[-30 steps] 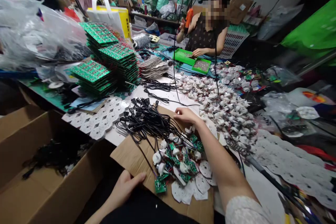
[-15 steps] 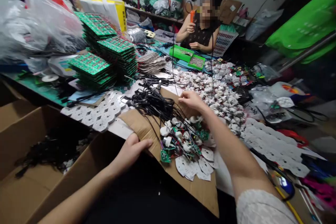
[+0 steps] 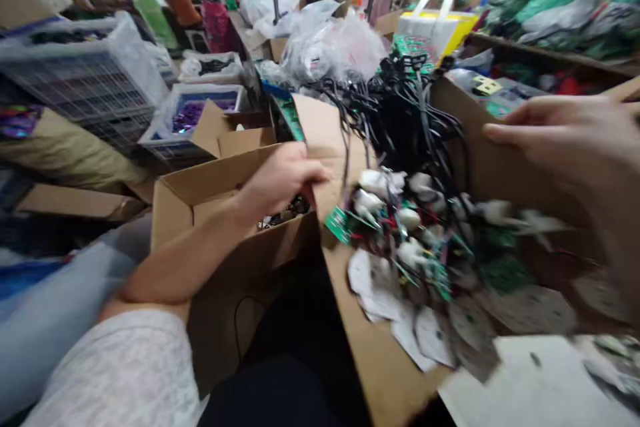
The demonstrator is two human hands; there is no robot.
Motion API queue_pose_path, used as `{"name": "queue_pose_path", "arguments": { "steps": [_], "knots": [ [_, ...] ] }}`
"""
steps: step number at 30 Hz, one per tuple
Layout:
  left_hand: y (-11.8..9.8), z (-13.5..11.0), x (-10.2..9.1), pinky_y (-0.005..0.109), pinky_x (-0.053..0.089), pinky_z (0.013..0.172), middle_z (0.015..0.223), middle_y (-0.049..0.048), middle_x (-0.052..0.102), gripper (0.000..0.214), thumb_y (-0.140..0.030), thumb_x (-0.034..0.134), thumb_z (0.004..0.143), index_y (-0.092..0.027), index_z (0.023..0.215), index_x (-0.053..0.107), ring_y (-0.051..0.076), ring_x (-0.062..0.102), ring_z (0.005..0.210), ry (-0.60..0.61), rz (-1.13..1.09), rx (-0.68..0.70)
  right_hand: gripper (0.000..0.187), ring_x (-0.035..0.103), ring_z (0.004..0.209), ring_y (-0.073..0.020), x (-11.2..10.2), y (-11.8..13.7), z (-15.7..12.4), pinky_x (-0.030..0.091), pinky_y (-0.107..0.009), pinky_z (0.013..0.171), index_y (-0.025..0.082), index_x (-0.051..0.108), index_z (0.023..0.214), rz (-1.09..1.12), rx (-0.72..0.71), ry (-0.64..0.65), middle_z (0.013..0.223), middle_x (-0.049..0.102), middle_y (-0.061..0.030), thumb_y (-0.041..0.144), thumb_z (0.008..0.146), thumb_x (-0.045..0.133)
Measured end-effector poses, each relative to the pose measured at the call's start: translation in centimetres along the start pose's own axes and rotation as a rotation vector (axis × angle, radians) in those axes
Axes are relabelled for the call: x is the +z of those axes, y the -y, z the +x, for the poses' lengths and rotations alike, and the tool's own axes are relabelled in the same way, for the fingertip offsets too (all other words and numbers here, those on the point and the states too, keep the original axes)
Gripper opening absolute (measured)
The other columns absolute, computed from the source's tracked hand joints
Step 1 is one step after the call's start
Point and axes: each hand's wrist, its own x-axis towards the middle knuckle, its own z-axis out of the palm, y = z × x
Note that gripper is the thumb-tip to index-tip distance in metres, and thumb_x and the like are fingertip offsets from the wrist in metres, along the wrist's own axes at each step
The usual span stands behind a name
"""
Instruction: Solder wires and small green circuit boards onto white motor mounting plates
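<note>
A bent cardboard sheet (image 3: 325, 127) carries a tangle of black cables (image 3: 395, 117) and a cluster of white plastic parts (image 3: 413, 253) with coloured wires. At its left edge, my left hand (image 3: 280, 180) is closed with the thumb on top. The raised right side of the sheet is pinched by my right hand (image 3: 570, 133), which is blurred. A small green circuit board (image 3: 339, 223) hangs near the left edge. White flat scalloped pieces (image 3: 433, 337) lie on the near part of the sheet.
An open cardboard box (image 3: 173, 203) with small dark parts inside stands below and left of the sheet. Beyond are a crate of purple items (image 3: 205, 113), a stacked wire-like crate (image 3: 85, 80) and plastic bags (image 3: 330, 47). People sit and stand in the background.
My view has swung left. The cardboard sheet is lifted and folded up at its right side, and has come closer to the open box with its load. My right hand now grips the sheet.
</note>
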Motion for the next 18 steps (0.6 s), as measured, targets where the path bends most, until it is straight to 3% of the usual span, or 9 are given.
{"name": "queue_pose_path", "arguments": {
  "steps": [4,7,10,12,15,18],
  "knots": [
    [-2.0,-0.7,-3.4,0.033,0.060,0.080,0.086,0.0052,0.077,0.025,-0.010,0.065,0.063,-0.011,0.089,0.068,0.021,0.073,0.083,-0.325,0.055,0.106,0.028,0.054,0.055,-0.0172,7.4,3.6,1.9,0.046,-0.033,0.057,0.024,0.070,0.071,0.109,0.013,0.114,0.055,0.056,0.0007,0.049,0.082,0.076],
    [-1.2,-1.6,-7.4,0.034,0.060,0.083,0.081,0.0005,0.077,0.029,-0.016,0.066,0.065,-0.013,0.094,0.067,0.020,0.073,0.083,-0.507,0.173,0.051,0.016,0.063,0.073,-0.0201,14.5,7.1,0.6,0.048,-0.034,0.074,0.017,0.070,0.076,0.074,0.100,0.161,0.073,0.068,-0.0040,0.029,0.086,0.069],
    [2.3,-2.3,-13.0,0.034,0.061,0.080,0.079,-0.0023,0.077,0.041,-0.024,0.075,0.060,-0.012,0.098,0.066,0.021,0.073,0.079,-0.645,0.235,-0.067,0.013,0.064,0.083,-0.0187,22.6,9.9,-1.3,0.044,-0.029,0.077,0.017,0.069,0.087,0.134,0.193,0.295,0.088,0.073,-0.0050,0.025,0.092,0.061],
    [5.6,-2.4,-17.1,0.035,0.061,0.082,0.082,-0.0015,0.078,0.047,-0.032,0.080,0.058,-0.013,0.099,0.067,0.023,0.073,0.083,-0.701,0.305,-0.130,0.013,0.064,0.081,-0.0177,28.3,10.9,-2.2,0.041,-0.027,0.074,0.019,0.068,0.089,0.156,0.206,0.344,0.086,0.073,-0.0031,0.027,0.095,0.060],
    [10.9,-1.9,-23.4,0.041,0.060,0.091,0.093,0.0044,0.080,0.052,-0.042,0.084,0.056,-0.015,0.098,0.070,0.028,0.074,0.092,-0.712,0.375,-0.220,0.012,0.063,0.074,-0.0167,36.3,11.3,-2.9,0.037,-0.026,0.068,0.021,0.067,0.088,0.176,0.234,0.423,0.079,0.072,-0.0007,0.029,0.095,0.062],
    [14.9,-0.8,-29.1,0.042,0.061,0.087,0.096,0.0103,0.081,0.055,-0.051,0.084,0.052,-0.016,0.093,0.071,0.034,0.074,0.096,-0.716,0.413,-0.305,0.012,0.061,0.072,-0.0161,43.3,11.5,-3.0,0.033,-0.025,0.065,0.023,0.067,0.088,0.193,0.271,0.498,0.077,0.070,0.0004,0.030,0.096,0.062]
  ]
}}
